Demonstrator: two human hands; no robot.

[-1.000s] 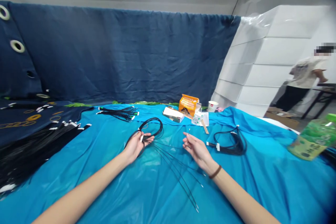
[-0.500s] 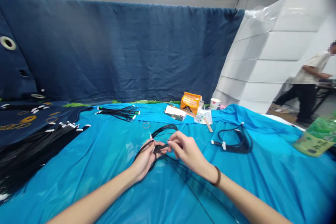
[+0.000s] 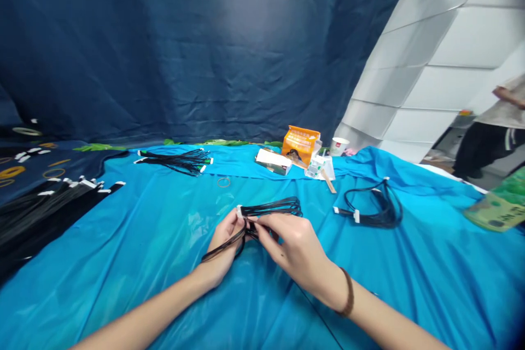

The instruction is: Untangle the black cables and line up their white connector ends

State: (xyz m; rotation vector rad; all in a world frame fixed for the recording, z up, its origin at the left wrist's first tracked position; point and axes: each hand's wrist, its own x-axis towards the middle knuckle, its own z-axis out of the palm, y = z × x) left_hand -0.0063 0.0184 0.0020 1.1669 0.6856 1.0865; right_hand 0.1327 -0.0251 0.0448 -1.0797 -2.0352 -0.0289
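My left hand is closed on a bundle of thin black cables, near a white connector at its end. Some strands loop back over the left wrist. My right hand pinches black strands of the same bundle just right of the left fingers; its fingertips partly hide them. One loose strand trails down across the blue sheet towards me. To the right lies another looped black cable bundle with white connectors.
A blue sheet covers the table. Many black cables lie at left, another cable bundle farther back. Behind stand a white box, an orange packet and a paper cup. A person stands beyond at right.
My right hand has come closer to the left fingers and pinches the strands there. The cable loops now stretch out to the right behind it. The view has tipped downward.
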